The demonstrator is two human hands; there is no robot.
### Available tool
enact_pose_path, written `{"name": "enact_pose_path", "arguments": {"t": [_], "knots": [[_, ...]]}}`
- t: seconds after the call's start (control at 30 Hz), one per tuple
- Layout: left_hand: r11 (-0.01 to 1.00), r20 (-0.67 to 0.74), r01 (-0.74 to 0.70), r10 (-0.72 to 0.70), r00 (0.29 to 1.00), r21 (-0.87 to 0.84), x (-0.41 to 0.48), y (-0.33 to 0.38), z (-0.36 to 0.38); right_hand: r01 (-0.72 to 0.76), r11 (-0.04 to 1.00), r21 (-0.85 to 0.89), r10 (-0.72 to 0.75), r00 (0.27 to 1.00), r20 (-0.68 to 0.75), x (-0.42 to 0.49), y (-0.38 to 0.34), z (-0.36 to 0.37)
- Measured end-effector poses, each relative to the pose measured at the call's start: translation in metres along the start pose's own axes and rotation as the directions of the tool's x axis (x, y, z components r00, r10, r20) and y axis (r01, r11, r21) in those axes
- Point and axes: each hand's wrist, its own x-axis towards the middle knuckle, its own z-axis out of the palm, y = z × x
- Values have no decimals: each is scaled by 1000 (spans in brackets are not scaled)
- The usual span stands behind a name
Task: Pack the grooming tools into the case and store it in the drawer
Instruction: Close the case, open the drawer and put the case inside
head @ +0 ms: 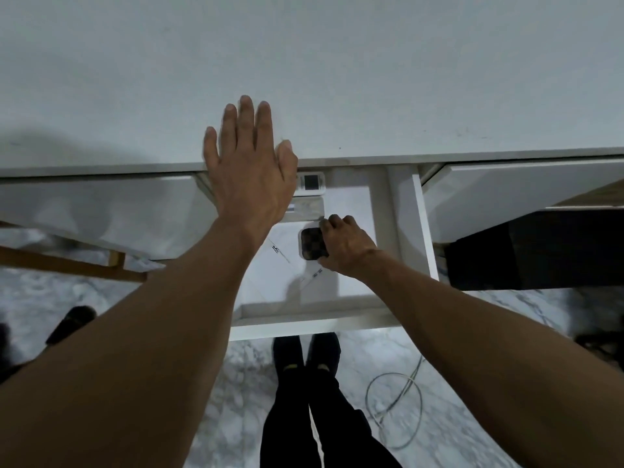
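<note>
Seen from above: white drawer (337, 320) pulled out at centre frame, front rail lowest, right wall running up toward the tabletop (304, 62) edge.

Right hand (344, 246) down inside the drawer, fingers curled and closed around a small dark checkered case (309, 243). Case at mid-frame, just right of centre, over the drawer floor; whether resting on it or just above, unclear. Roughly square with rounded corners, slightly longer up-and-down in the frame, so long axis running front to back of the drawer. Right half hidden under the fingers; opening side not readable.

Left hand (248, 167) flat, palm down, fingers spread wide, laid across the tabletop's front edge at upper centre, holding nothing.

Above the case, toward the drawer's back: a small white device (311, 182) with a dark screen, and just below it a pale flat packet (309, 207), close to the fingertips. Loose white papers (280, 265) lining the floor at lower left of the case.

Bare floor of the drawer open to the right of the hand up to the right wall, and below toward the front rail. Left part hidden by the left forearm.

Under the drawer, lower centre: dark trousers and shoes (304, 352) on marbled flooring; looped cable (393, 410) at lower right.
</note>
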Motion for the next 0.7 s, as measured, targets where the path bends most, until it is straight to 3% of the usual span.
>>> {"name": "enact_pose_path", "arguments": {"t": [0.37,0.7], "knots": [[1000,25,0,-1,1000,11,2,-2,-3,3,1000,-2,-3,1000,-25,-2,2,-4],[997,334,11,14,942,-73,-11,5,-44,-51,993,104,69,980,-188,-76,1,-53]]}}
